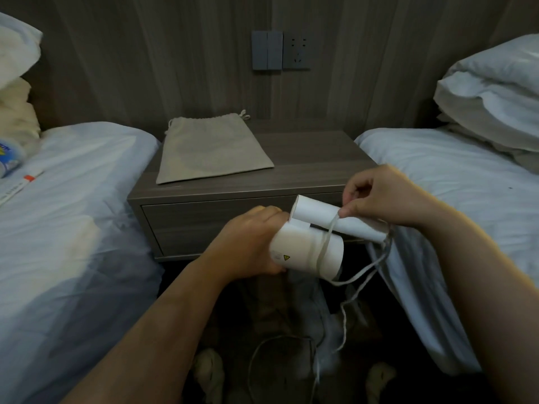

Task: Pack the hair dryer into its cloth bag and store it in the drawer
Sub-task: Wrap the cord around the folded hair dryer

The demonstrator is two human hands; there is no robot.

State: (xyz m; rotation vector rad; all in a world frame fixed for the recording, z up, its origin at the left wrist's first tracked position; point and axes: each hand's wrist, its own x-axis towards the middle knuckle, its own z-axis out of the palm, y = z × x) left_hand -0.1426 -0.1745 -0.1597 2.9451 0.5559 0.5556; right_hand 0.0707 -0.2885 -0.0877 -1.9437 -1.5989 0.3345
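- We stand between two beds made up in white, facing a dark wood-grain wall with a grey switch plate (267,50) and a socket (296,53) set side by side on it
- Against that wall sits a grey-brown nightstand (315,158); its drawer (186,225) is closed, the front flush under the top's front edge
- The cloth bag (212,149) lies flat on the nightstand's left half, its drawstring mouth toward the back edge, its bottom near the front edge; it looks empty and nothing touches it
- We hold the white hair dryer (309,246) in the air just in front of the drawer, its handle folded alongside the barrel
- Our left hand (248,246) is closed around the rear end of the barrel, fingers curled over it
- Our right hand (379,196) rests above the folded handle, thumb and forefinger pinched on the white cord (325,243), the other fingers loosely curled
- The cord loops once over the barrel, then hangs off the right end and trails down toward the dark floor
- Pillows (493,91) are stacked at the head of the right bed; on the left bed, near its left edge, lie a blue-and-white packet (8,158) and a strip of paper too blurred to read
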